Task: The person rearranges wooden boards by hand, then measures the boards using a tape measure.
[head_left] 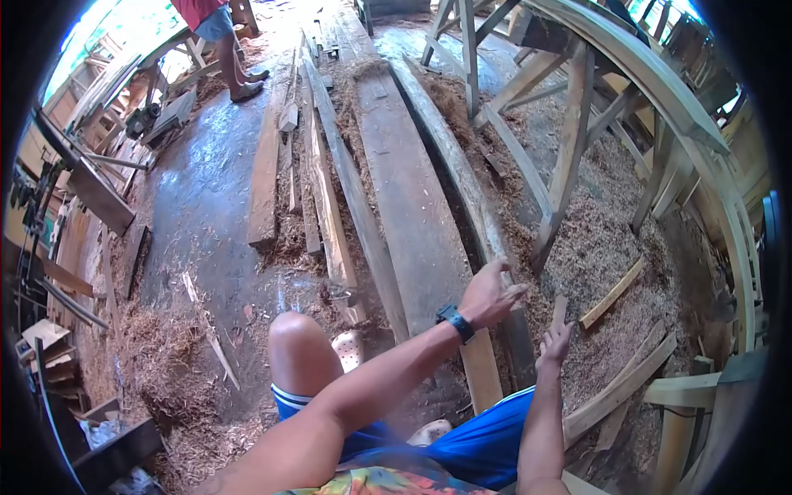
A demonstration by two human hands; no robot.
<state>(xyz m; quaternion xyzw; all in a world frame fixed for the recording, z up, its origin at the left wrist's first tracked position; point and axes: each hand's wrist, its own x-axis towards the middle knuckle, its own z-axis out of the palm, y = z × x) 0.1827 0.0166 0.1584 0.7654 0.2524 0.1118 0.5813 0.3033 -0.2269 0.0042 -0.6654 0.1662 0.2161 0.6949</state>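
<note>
My left hand (491, 299), with a dark watch (455, 323) at its wrist, reaches across over the near part of a long, narrow log (474, 196). Its fingers are bent inward; whatever lies between them is too small or hidden to name. Just to the right, my right hand (553, 345) is closed around a short, flat piece of wood (560, 311) that points up from the fist. A wide, thick plank (412, 198) lies along the log's left side, passing beneath my left forearm.
Several long boards (351, 177) run away to the left of the plank. Wood shavings (602, 256) cover much of the floor. A wooden trestle (569, 157) stands right, beside a loose strip (612, 293). Another person (216, 29) stands at the far left.
</note>
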